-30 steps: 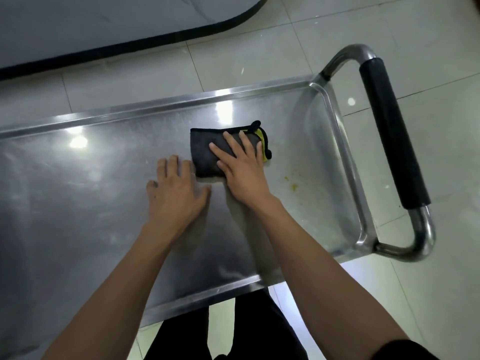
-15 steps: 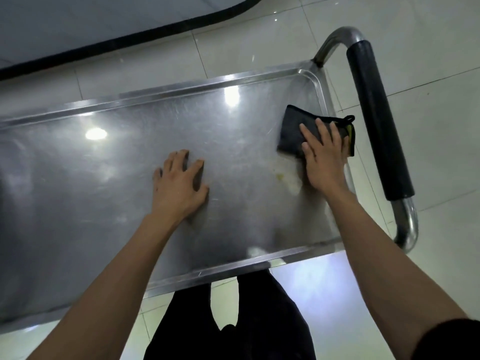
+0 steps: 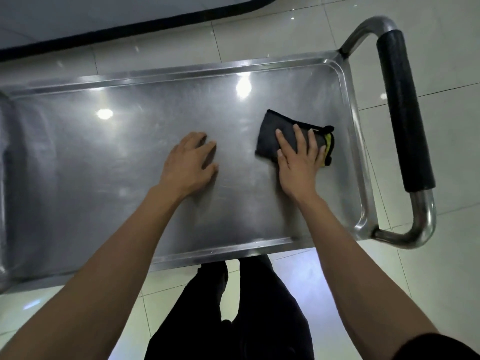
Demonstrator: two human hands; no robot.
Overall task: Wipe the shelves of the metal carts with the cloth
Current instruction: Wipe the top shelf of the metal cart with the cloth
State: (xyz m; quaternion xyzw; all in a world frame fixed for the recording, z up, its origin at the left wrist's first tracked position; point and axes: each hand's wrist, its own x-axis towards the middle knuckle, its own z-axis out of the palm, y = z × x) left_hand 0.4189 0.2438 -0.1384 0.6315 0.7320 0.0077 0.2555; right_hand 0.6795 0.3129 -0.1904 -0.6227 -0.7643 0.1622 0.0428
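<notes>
A metal cart's top shelf (image 3: pixel 130 162) fills the middle of the frame, seen from above, its raised rim running along the upper edge and curving round at the right. Bright reflections of lights are seen on the steel in the upper middle and upper left of the shelf.

A folded dark cloth (image 3: pixel 279 133) with a yellow inner layer showing at its right end lies flat on the shelf in the right of the frame, near the right rim but apart from it. The right hand (image 3: pixel 298 162) is laid palm down on the cloth's lower right part, the fingers straight and spread, pressing it against the steel; nothing is curled round it.

The left hand (image 3: pixel 188 162) is placed on the bare shelf at the centre of the frame, well to the left of the cloth, with the fingers bent so that the tips rest on the metal and nothing is held.

At the far right a tubular handle (image 3: pixel 402 113) is seen, its long section covered by a black grip and its bare steel ends bent in to the shelf's corners. Pale floor tiles (image 3: pixel 441 255) surround the cart, and the person's dark trousers (image 3: pixel 246 320) are seen at the lower middle, just below the shelf's near rim.
</notes>
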